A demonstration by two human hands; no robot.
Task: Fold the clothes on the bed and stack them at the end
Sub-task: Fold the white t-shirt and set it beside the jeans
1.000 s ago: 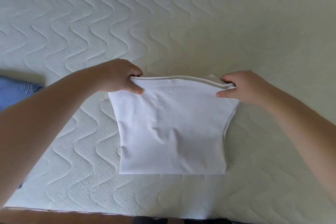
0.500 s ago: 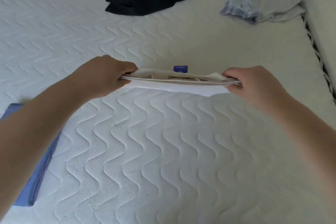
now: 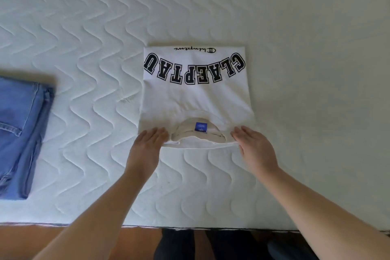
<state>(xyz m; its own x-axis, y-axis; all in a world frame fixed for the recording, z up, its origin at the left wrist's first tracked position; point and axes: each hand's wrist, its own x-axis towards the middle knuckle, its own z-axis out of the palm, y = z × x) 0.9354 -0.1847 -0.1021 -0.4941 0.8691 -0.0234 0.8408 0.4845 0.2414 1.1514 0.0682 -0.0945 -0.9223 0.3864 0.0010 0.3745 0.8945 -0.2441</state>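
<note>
A folded white T-shirt [image 3: 196, 95] lies flat on the mattress, printed side up, its black block letters upside down to me and its collar with a blue label toward me. My left hand [image 3: 148, 143] rests flat with straight fingers on the shirt's near left corner. My right hand [image 3: 253, 145] lies flat on the near right corner in the same way. Neither hand grips the cloth.
Folded blue jeans [image 3: 21, 133] lie at the left edge of the white quilted mattress [image 3: 84, 48]. The mattress's near edge runs along the bottom, with a wooden floor [image 3: 31, 238] below it. Bare mattress stretches beyond and to the right of the shirt.
The shirt, held up by both hands at its top edge before, has been flipped over and laid flat with the print up. Both hands have let go and now lie flat on it.
</note>
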